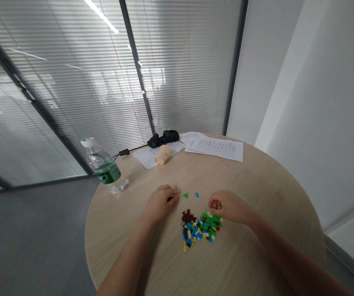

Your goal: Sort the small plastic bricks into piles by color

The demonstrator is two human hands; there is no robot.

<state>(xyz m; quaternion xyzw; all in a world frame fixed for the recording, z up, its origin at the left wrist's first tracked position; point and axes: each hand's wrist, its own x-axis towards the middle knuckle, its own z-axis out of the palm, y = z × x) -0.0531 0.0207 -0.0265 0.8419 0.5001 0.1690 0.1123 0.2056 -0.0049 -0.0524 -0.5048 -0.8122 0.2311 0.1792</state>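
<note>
Left hand: grip together, fingertips pinched; cannot tell whether anything is held.
Right hand: grip curled together, just above the pile.
Plastic bricks: heaped between both hands on the round wooden desk; light, stiff, small, best pinched by their edges.

The small plastic bricks look glossy and smooth, the bench matt wood-grain laminate, the water bottle clear shiny plastic, the cup matt paper, the sheets thin white paper, the bundle dull black cloth
</note>
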